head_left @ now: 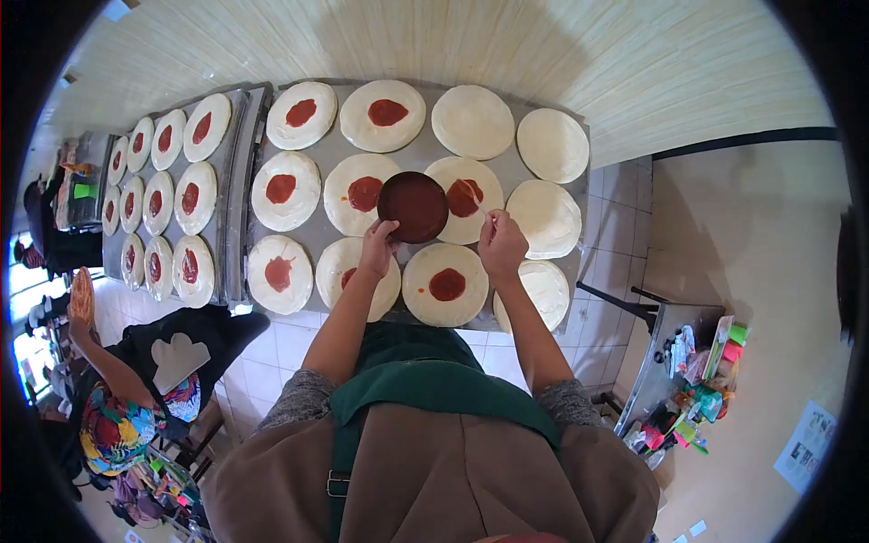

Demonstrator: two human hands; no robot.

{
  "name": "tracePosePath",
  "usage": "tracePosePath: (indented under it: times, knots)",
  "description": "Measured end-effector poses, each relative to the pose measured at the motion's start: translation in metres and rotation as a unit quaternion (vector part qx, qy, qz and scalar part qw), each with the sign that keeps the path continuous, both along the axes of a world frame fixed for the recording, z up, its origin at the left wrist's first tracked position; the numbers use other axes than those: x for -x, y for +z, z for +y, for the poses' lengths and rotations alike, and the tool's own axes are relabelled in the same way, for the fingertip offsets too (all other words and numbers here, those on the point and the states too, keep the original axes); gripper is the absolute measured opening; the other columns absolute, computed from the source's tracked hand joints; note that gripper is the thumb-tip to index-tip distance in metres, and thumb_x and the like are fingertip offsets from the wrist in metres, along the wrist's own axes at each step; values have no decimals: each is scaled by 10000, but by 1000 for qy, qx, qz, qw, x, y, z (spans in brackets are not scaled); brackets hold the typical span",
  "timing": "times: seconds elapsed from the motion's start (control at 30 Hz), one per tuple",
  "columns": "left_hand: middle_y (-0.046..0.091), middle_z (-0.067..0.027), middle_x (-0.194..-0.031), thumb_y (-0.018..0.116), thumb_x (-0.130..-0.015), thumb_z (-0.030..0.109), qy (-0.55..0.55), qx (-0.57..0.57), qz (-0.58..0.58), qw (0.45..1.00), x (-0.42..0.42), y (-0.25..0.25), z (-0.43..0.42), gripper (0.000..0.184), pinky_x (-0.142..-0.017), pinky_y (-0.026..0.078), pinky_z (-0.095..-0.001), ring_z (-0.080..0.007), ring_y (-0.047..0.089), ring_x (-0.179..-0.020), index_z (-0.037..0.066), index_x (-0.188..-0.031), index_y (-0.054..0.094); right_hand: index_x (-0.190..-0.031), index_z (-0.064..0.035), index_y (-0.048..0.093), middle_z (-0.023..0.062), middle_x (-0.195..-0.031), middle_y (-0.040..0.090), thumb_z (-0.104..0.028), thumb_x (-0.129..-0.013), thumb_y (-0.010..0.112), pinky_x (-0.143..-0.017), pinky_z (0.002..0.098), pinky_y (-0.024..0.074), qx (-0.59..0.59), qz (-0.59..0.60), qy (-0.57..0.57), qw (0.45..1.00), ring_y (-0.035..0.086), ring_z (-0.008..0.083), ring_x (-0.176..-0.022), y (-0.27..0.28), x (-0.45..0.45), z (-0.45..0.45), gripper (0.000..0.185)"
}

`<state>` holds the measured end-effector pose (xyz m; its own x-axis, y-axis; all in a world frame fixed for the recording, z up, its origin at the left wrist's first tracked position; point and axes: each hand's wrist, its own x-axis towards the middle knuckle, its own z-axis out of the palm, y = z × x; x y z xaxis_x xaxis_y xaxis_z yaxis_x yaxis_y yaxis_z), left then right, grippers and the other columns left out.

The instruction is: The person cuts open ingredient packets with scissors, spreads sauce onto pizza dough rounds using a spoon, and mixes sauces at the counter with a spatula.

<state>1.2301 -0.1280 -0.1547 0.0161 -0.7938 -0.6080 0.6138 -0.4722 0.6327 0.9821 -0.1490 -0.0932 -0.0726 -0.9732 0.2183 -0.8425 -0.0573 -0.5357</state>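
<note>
My left hand [380,249] grips the near rim of a round bowl [412,210] of red sauce, held above the dough rounds. In my right hand [502,242] is a spoon [472,194], its tip over a red sauce patch [458,201] on the dough round [441,172] right of the bowl. My closed fingers hide much of the handle. Another sauced dough round [339,181] is partly covered by the bowl. Nearer my body lies a dough round [425,306] with a sauce patch in its middle. Plain dough rounds [552,222] lie at the right.
The dough rounds rest on a grey metal table [416,156]. A second table [237,172] at left carries several sauced rounds. At lower left a person in a colourful sleeve [109,434] raises a hand. A cluttered metal side table [665,362] stands at right.
</note>
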Motion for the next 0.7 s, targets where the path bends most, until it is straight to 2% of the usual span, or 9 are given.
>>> tracePosePath:
  times: [0.17, 0.23, 0.3, 0.37, 0.43, 0.53, 0.57, 0.67, 0.7]
  knots:
    - [631, -17, -1003, 635, -826, 191, -15, 9, 4, 1000, 13, 20, -14, 290, -691, 461, -259, -109, 594, -845, 73, -1084, 573, -931, -62, 587, 112, -799, 664, -191, -907, 573, -582, 357, 497, -96, -128, 2, 987, 664, 251, -693, 23, -18, -2, 132]
    - [632, -24, -1019, 632, -829, 190, -34, 17, -7, 999, 18, 19, -23, 297, -718, 472, -266, -117, 599, -855, 61, -1090, 570, -927, -58, 600, 90, -786, 666, -199, -908, 582, -586, 349, 499, -117, -124, -2, 985, 664, 229, -677, 8, -20, -7, 143]
    - [631, -31, -1028, 631, -829, 189, -38, 22, -7, 999, 24, 22, -31, 302, -745, 480, -271, -123, 601, -863, 52, -1092, 569, -889, -59, 603, 31, -692, 613, -221, -905, 599, -533, 311, 457, -92, -267, -32, 959, 597, 164, -589, -35, -17, -12, 163]
    - [629, -36, -1030, 633, -827, 190, -29, 25, 5, 999, 30, 33, -42, 306, -771, 484, -274, -128, 601, -870, 45, -1088, 570, -860, -62, 606, -32, -621, 532, -214, -904, 605, -481, 262, 392, -143, -423, -71, 892, 504, 99, -522, -42, -12, -19, 158]
    - [625, -38, -1021, 638, -821, 193, -28, 37, 31, 998, 31, 23, -54, 309, -785, 480, -280, -130, 597, -875, 47, -1085, 570, -841, -69, 609, -98, -574, 424, -178, -904, 601, -429, 202, 305, -265, -576, -117, 765, 382, 32, -476, -16, -3, -32, 126]
    - [618, -40, -1007, 645, -814, 198, -16, 47, 32, 998, 36, 18, -75, 300, -802, 477, -298, -134, 591, -886, 55, -1067, 570, -830, -94, 606, -103, -563, 347, -182, -907, 590, -412, 186, 196, -283, -613, -140, 724, 297, 9, -463, -5, 7, -57, 118]
    - [616, -40, -1002, 648, -812, 200, -12, 50, 26, 998, 38, 18, -82, 294, -807, 477, -306, -136, 590, -890, 58, -1058, 571, -806, -99, 590, -101, -582, 367, -199, -917, 567, -420, 182, 213, -275, -605, -146, 733, 306, 9, -471, -4, 9, -71, 151]
    - [608, -37, -986, 653, -809, 205, -10, 32, 1, 999, 37, 11, -101, 287, -815, 476, -319, -139, 587, -885, 66, -1044, 563, -788, -63, 559, -45, -584, 473, -194, -889, 581, -471, 290, 368, -137, -512, -129, 838, 454, 129, -486, -34, 14, -116, 167]
    - [606, -36, -981, 654, -807, 207, -8, 36, 3, 999, 35, 10, -106, 291, -818, 475, -318, -139, 586, -880, 68, -1044, 560, -799, -65, 561, -10, -596, 504, -184, -883, 581, -489, 321, 393, -54, -377, -120, 917, 491, 172, -510, -37, 12, -130, 147]
